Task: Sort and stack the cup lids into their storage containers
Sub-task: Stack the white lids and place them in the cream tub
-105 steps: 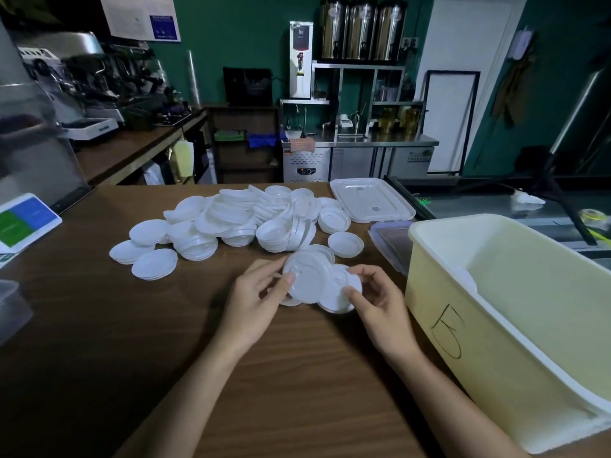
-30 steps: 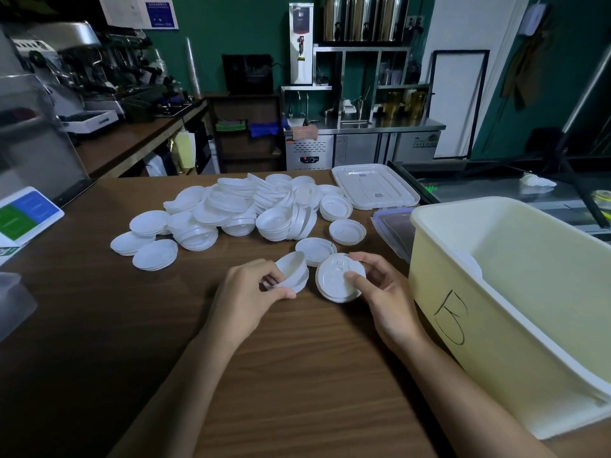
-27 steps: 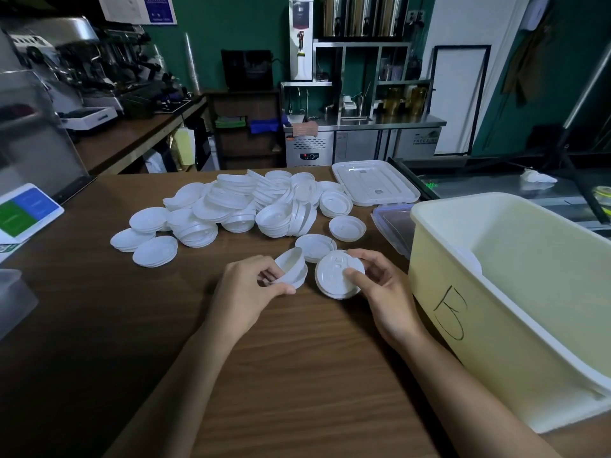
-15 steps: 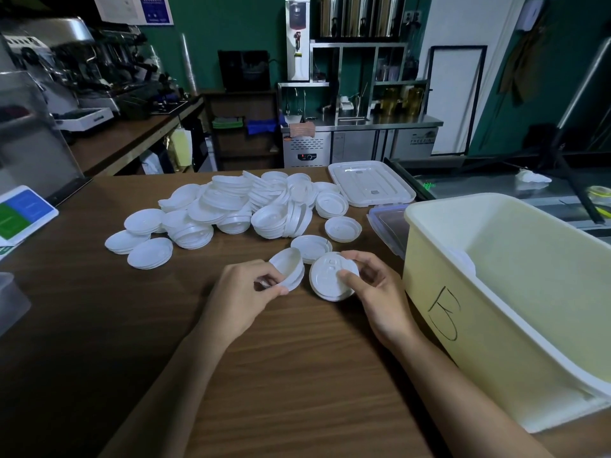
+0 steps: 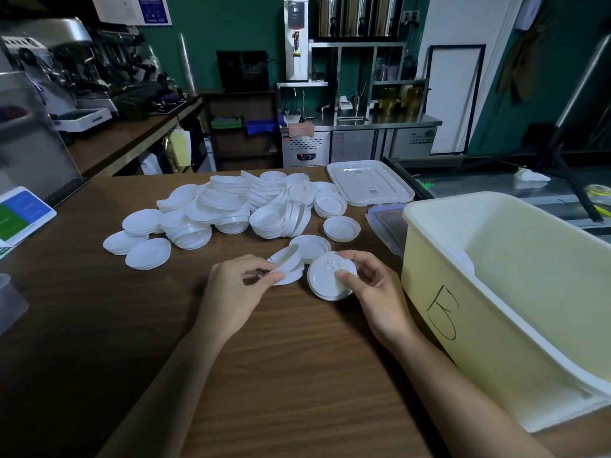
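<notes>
A heap of white cup lids is spread over the far middle of the wooden table. My left hand pinches a small tilted lid by its edge, just above the table. My right hand holds a short stack of larger lids, thumb on top. The two hands are close together, their lids nearly touching. A big pale-yellow bin marked with a handwritten letter stands to the right, and a white lid shows inside it.
A single lid lies just behind my hands and another lid further back. A white tray lid and a clear container lid lie behind the bin. A blue-green card sits at the table's left edge.
3.5 s ago both hands held lids overlapped together. Now the small lid is apart in my left hand, more tilted, and the larger stack stays in my right hand.
</notes>
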`<state>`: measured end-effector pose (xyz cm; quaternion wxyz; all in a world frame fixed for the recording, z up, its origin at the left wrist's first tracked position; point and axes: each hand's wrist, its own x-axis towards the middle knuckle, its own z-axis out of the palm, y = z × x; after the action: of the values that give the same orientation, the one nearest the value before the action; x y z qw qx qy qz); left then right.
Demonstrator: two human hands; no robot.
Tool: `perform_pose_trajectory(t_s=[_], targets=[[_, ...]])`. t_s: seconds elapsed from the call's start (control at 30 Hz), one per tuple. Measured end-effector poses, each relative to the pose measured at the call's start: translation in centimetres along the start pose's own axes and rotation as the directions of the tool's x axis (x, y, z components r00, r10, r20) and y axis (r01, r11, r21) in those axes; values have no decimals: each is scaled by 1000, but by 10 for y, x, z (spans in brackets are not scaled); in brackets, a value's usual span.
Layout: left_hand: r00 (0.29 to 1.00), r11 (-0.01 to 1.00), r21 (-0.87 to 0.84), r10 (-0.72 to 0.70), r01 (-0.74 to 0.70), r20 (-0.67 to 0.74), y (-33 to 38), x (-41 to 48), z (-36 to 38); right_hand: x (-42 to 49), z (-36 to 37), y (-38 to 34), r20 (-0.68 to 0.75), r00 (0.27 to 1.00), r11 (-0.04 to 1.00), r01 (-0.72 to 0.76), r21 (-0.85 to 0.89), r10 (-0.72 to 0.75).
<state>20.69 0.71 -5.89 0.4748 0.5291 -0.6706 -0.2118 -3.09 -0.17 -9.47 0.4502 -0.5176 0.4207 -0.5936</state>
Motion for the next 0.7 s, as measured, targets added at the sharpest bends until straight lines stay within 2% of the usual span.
perform_pose_trajectory(t_s=[0.43, 0.53, 0.63, 0.7], targets=[[999, 995, 91, 46, -47, 11, 5, -3, -3, 1, -1, 1, 0, 1000, 1000, -10, -8, 10], [997, 996, 61, 62, -59, -51, 6, -3, -3, 0, 0, -1, 0, 1000, 1000, -7, -5, 7], [995, 1000, 24, 9, -7, -97, 5, -2, -1, -1, 1, -2, 3, 1000, 1000, -4, -4, 4], [991, 997, -68, -35, 26, -127, 5, -1, 0, -1, 0, -2, 4, 1000, 1000, -2, -8, 2]])
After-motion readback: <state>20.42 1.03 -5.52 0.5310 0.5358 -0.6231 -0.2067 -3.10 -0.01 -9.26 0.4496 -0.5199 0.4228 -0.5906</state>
